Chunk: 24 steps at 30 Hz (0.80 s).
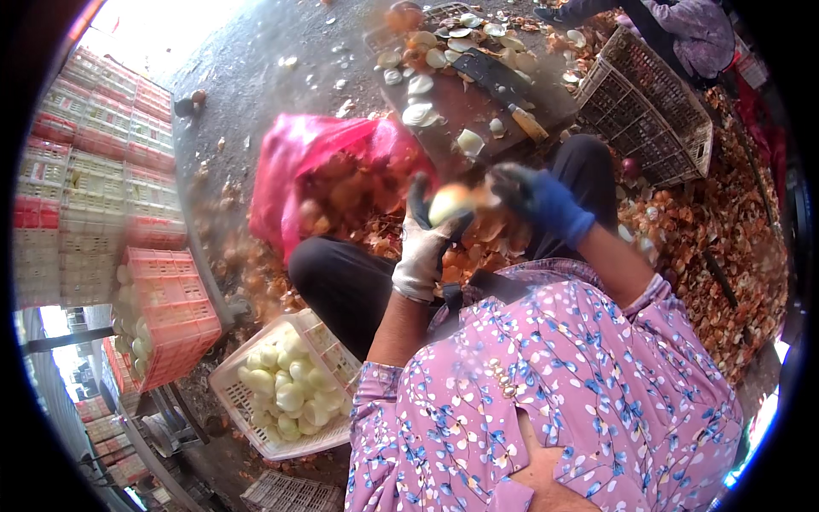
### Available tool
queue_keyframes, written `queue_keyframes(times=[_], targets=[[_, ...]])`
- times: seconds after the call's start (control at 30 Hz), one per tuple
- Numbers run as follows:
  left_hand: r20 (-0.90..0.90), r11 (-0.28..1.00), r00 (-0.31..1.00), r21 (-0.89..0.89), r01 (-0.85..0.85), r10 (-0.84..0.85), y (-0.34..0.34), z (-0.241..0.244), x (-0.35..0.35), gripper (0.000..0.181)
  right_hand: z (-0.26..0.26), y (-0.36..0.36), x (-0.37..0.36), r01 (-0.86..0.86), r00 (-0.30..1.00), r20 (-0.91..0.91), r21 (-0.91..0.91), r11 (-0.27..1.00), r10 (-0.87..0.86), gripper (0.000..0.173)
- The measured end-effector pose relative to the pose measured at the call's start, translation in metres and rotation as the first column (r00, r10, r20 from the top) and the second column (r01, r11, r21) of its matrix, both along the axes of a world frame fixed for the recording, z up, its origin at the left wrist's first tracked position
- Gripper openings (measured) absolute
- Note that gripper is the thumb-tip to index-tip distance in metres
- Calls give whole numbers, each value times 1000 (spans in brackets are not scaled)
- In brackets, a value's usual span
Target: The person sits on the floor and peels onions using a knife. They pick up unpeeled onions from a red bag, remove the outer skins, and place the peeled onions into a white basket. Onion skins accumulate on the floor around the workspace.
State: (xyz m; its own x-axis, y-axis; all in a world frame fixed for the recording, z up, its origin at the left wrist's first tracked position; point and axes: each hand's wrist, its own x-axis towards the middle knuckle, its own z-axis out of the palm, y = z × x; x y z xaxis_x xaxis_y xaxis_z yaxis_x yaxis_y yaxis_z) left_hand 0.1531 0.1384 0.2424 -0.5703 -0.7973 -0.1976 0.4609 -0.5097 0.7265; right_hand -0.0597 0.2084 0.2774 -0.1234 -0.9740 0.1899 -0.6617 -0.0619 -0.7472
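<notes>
My left hand (430, 233), in a white and dark glove, holds a partly peeled onion (450, 203) in front of my lap. To its right is my right hand (534, 195) in a blue and dark glove, blurred, with what looks like a strip of brown onion skin (484, 197) at its fingertips. Beyond both hands, a cleaver (489, 80) with a wooden handle lies on a board (435, 137) among cut onion ends (420, 114). A pink mesh bag (278, 173) lies open at the left, with unpeeled onions (315, 216) in it.
A white plastic crate (221, 377) of peeled onions (290, 397) stands by my left leg. Farther left are a red crate (182, 313) and stacked crates (96, 166). At the upper right are a tilted crate (694, 147) and another person (700, 32). Onion skins (704, 269) cover the ground there.
</notes>
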Motion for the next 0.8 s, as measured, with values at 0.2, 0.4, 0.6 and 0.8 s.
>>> queue_keyframes(times=[0.2, 0.4, 0.6, 0.8], targets=[[207, 991, 974, -113, -66, 89, -1, -7, -3, 89, 21, 30, 19, -134, 961, -232, 91, 987, 152, 25], [675, 815, 644, -563, 133, 361, 1, -28, -8, 90, 24, 22, 35, 2, 916, -375, 360, 933, 143, 24], [645, 915, 763, -325, 238, 30, -5, -42, 0, 94, 24, 1, 15, -76, 959, -173, 603, 794, 224, 38], [410, 943, 903, -230, 239, -128, 1, -15, 1, 80, 13, 8, -28, -349, 892, 453, 667, 658, 14, 45]])
